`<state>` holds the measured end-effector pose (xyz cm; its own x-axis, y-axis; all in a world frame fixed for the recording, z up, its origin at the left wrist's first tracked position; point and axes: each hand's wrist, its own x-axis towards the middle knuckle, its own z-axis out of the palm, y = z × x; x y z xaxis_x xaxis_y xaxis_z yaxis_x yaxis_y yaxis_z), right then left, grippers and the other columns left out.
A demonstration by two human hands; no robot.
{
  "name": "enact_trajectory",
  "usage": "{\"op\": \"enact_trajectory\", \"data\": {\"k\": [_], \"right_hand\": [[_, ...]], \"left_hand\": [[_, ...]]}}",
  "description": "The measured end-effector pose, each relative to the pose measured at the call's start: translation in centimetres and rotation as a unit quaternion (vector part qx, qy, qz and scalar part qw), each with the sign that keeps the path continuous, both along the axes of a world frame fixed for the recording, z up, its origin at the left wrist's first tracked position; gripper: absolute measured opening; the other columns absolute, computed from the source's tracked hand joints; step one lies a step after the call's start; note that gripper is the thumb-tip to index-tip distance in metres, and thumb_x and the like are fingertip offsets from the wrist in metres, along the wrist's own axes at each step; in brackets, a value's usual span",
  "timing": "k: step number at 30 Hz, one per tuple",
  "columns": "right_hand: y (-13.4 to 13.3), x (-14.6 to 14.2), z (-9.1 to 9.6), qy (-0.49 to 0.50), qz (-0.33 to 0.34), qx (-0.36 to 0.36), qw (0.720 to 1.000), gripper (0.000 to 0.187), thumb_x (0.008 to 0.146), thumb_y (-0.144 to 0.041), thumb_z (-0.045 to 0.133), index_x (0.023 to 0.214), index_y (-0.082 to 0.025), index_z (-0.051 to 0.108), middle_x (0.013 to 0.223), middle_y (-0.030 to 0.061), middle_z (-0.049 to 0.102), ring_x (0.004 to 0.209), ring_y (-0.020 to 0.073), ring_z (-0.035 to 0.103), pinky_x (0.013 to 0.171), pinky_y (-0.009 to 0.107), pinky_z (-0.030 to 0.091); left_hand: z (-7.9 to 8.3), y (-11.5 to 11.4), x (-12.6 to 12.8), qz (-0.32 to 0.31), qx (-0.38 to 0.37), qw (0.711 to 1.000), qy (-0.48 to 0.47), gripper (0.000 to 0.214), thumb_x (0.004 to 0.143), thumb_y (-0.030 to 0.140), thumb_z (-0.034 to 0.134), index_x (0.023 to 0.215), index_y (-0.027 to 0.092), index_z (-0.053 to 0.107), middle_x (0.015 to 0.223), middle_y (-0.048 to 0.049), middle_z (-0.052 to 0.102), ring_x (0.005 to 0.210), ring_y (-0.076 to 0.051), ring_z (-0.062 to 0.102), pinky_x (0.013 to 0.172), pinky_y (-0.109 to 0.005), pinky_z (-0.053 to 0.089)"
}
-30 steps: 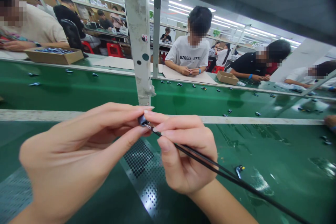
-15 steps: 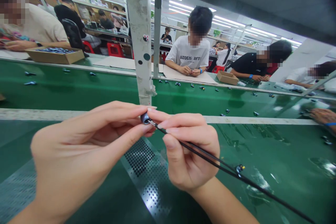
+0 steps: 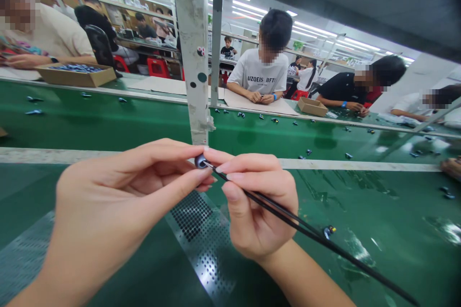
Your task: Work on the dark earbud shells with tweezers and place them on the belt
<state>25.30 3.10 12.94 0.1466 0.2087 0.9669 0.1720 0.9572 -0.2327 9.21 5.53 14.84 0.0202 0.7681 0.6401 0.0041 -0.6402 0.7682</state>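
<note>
My left hand pinches a small dark rounded part between thumb and fingertips, raised above the green conveyor belt. My right hand is closed on long black tweezers, whose tips touch the small part. The tweezers' handle runs down to the lower right. A perforated metal plate lies on the belt under both hands.
A small dark part lies on the belt right of my hands. Several more parts are scattered along the far belt. A white metal post stands just behind my hands. People sit across the line beside cardboard boxes.
Both hands have shifted slightly right and up together, still holding the part and tweezers. Parts on the far belt have drifted left.
</note>
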Motion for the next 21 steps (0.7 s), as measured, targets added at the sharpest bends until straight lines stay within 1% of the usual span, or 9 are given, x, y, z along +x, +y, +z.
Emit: {"op": "enact_trajectory", "data": {"k": [3, 5, 7, 9, 12, 14, 17, 21], "right_hand": [[0.0, -0.1, 0.0, 0.007, -0.017, -0.031, 0.999, 0.033, 0.1, -0.006, 0.07, 0.124, -0.028, 0.065, 0.113, 0.0054, 0.079, 0.113, 0.0247, 0.085, 0.099, 0.042, 0.075], [0.2, -0.1, 0.1, 0.01, -0.026, -0.012, 1.0, 0.029, 0.103, -0.01, 0.069, 0.123, -0.03, 0.065, 0.11, 0.0042, 0.079, 0.108, 0.0236, 0.086, 0.095, 0.041, 0.077], [0.4, -0.1, 0.2, 0.01, -0.031, 0.023, 0.999, 0.028, 0.104, -0.013, 0.066, 0.126, -0.03, 0.064, 0.106, 0.0035, 0.078, 0.103, 0.0225, 0.087, 0.09, 0.038, 0.077], [0.6, -0.1, 0.3, 0.012, -0.032, 0.032, 0.999, 0.03, 0.105, -0.011, 0.064, 0.13, -0.028, 0.064, 0.105, 0.0046, 0.078, 0.103, 0.0227, 0.087, 0.091, 0.036, 0.077], [0.6, -0.2, 0.4, 0.017, -0.028, 0.047, 0.998, 0.035, 0.103, -0.007, 0.065, 0.133, -0.023, 0.066, 0.106, 0.0067, 0.078, 0.104, 0.024, 0.088, 0.092, 0.034, 0.077], [0.5, -0.4, 0.4, 0.02, -0.039, 0.043, 0.998, 0.034, 0.104, -0.007, 0.065, 0.133, -0.023, 0.065, 0.106, 0.0068, 0.078, 0.105, 0.0235, 0.087, 0.093, 0.034, 0.077], [0.6, -0.4, 0.6, 0.027, -0.06, 0.044, 0.997, 0.028, 0.107, -0.01, 0.063, 0.131, -0.024, 0.065, 0.103, 0.0055, 0.076, 0.104, 0.0216, 0.087, 0.091, 0.033, 0.077], [1.1, 0.1, 0.8, 0.006, -0.032, 0.056, 0.998, 0.022, 0.106, -0.01, 0.064, 0.123, -0.022, 0.067, 0.101, 0.0051, 0.076, 0.1, 0.021, 0.087, 0.089, 0.032, 0.077]], "left_hand": [[0.1, -0.1, 0.0, -0.01, 0.012, 1.0, 0.024, 0.023, 0.084, 0.035, 0.096, 0.104, 0.042, 0.089, 0.091, 0.0079, 0.087, 0.068, -0.017, 0.083, 0.072, -0.022, 0.074], [0.1, -0.1, 0.1, -0.011, 0.01, 1.0, 0.024, 0.022, 0.084, 0.034, 0.096, 0.104, 0.041, 0.09, 0.093, 0.0075, 0.087, 0.068, -0.018, 0.083, 0.072, -0.023, 0.074], [0.1, -0.2, 0.1, -0.013, 0.006, 1.0, 0.021, 0.023, 0.084, 0.034, 0.096, 0.104, 0.042, 0.089, 0.095, 0.0078, 0.087, 0.069, -0.017, 0.083, 0.073, -0.023, 0.074], [0.2, -0.3, 0.2, -0.013, 0.001, 1.0, 0.016, 0.024, 0.083, 0.033, 0.097, 0.103, 0.042, 0.089, 0.095, 0.0082, 0.087, 0.07, -0.017, 0.083, 0.074, -0.022, 0.074], [0.2, -0.4, 0.4, -0.013, -0.004, 1.0, 0.006, 0.024, 0.081, 0.03, 0.096, 0.102, 0.04, 0.09, 0.093, 0.0074, 0.086, 0.068, -0.017, 0.083, 0.073, -0.021, 0.074], [0.2, -0.5, 0.6, -0.011, 0.001, 1.0, -0.002, 0.024, 0.08, 0.028, 0.096, 0.1, 0.04, 0.09, 0.093, 0.0076, 0.086, 0.067, -0.017, 0.083, 0.072, -0.021, 0.073], [0.2, -0.4, 0.8, -0.011, 0.009, 1.0, -0.002, 0.024, 0.082, 0.026, 0.094, 0.101, 0.04, 0.09, 0.094, 0.0077, 0.087, 0.068, -0.016, 0.083, 0.073, -0.022, 0.074], [0.6, 0.2, 0.2, -0.009, 0.018, 0.999, 0.042, 0.021, 0.085, 0.028, 0.092, 0.104, 0.036, 0.089, 0.096, 0.0059, 0.087, 0.074, -0.017, 0.084, 0.078, -0.022, 0.073]]}}
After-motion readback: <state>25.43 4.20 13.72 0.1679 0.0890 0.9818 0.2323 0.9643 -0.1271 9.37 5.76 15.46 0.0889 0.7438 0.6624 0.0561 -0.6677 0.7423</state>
